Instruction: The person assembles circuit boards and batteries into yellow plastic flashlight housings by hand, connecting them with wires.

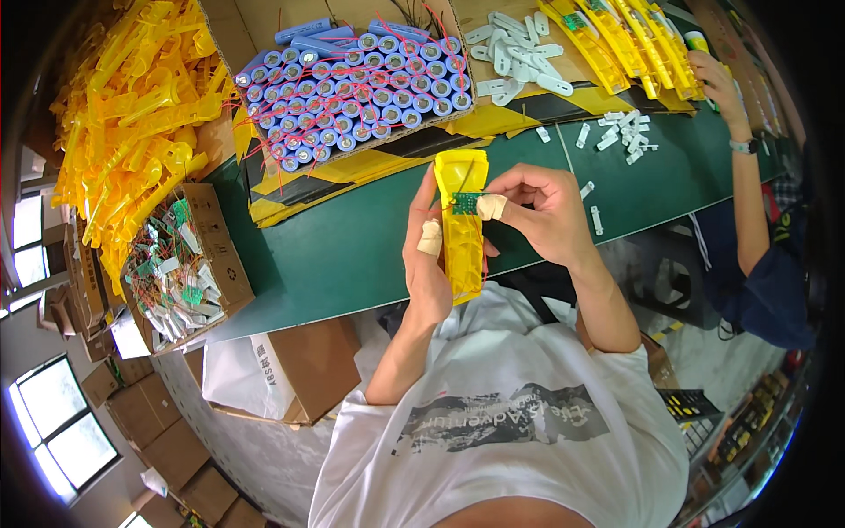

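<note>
**Green circuit board [464, 204] pinched at the upper part of a yellow plastic shell [464, 255]**

Far out to the left of the grip, a tall heap of yellow shells [141, 97] spills toward a cardboard carton [231, 264] of green boards, white pieces and thin wires [180, 282]. Nearer, but still left of the grip and lower than it, stands a brown box [326, 361] with a white sheet over one side. Beyond the hands and to their left, an open carton [227, 35] holds blue cylindrical battery cells [361, 88] with red wires lying across them; black-and-yellow striped tape [326, 189] runs between it and the grip.

The left hand [427, 264] is closed on the shell's left side, its thumb wearing a tan cover [429, 238]. The shell stands lengthwise in that hold, its hollow face up, its top end reaching past the fingers. The board lies across the shell's hollow, right of the left fingertips, its right end gripped by the right hand [546, 211] between a tan-covered thumb and the fingers; whether it is seated cannot be told.

Beyond the right hand lie white flat strips [519, 53]. To its right, small white pieces [627, 132] are scattered on the green tabletop [334, 255]. Further right and beyond, more yellow shells [634, 44] lie in a row, just beside a co-worker's hand [717, 79]
</note>
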### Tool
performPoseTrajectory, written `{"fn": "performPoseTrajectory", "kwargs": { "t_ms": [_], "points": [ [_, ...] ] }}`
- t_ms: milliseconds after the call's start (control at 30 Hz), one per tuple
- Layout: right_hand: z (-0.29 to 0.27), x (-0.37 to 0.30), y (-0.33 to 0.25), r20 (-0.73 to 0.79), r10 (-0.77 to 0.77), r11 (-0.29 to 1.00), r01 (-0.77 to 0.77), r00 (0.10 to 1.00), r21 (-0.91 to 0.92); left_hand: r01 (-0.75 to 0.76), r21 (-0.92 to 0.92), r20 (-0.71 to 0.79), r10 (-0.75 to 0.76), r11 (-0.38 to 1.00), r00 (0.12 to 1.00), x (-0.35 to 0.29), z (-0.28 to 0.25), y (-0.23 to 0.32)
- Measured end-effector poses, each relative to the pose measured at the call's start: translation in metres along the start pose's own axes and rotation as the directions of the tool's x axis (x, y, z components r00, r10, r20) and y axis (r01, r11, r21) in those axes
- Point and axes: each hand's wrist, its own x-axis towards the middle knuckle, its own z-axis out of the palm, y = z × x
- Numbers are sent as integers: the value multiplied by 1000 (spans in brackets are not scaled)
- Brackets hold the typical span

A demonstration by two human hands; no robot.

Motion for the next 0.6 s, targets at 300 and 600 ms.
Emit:
{"fn": "performPoseTrajectory", "kwargs": {
  "t_ms": [300,600],
  "points": [
    [0,-3,3,41,19,988,-25,999,151,-12,6,-4,12,1000,1000,0,1,-3],
    [6,-7,-5,-46,5,999,-7,999,-41,-24,121,0,25,992,1000,0,1,-4]
  ]
}}
